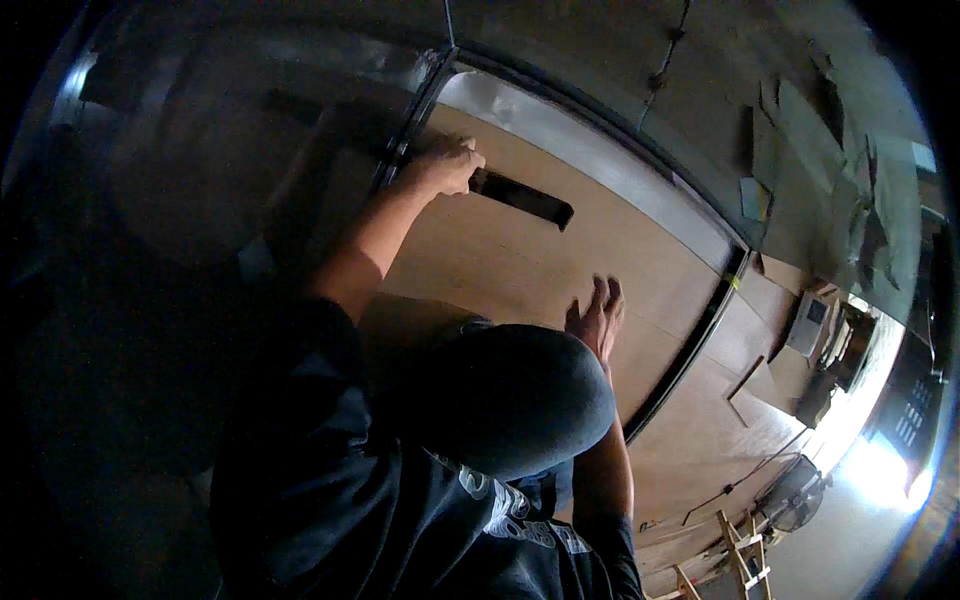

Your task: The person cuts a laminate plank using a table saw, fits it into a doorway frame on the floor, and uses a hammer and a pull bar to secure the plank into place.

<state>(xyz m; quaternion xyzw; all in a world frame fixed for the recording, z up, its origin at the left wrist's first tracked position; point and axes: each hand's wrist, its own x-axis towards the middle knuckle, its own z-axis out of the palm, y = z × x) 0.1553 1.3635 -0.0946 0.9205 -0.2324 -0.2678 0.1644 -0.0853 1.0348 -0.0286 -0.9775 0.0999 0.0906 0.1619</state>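
Observation:
A broad tan panel [510, 265] with faint seams spreads in front of me. On its far left part lies a long, flat, dark bar [525, 200] with a rounded right end. My left hand [450, 167] is closed at the bar's left end, fingers curled, and hides that end. Nearer and to the right, my right hand [598, 318] is over the panel with its fingers apart, nothing in it. Below the hands, a dark grey rounded shape [515, 400] covers part of the panel; I cannot tell what it is.
Dark rails [690, 365] border the panel, and a pale shiny strip [590, 135] runs along its far side. To the right are stacked sheets and scraps [815, 340], a fan [795, 495] and a wooden stand [742, 555]. The left side is very dark.

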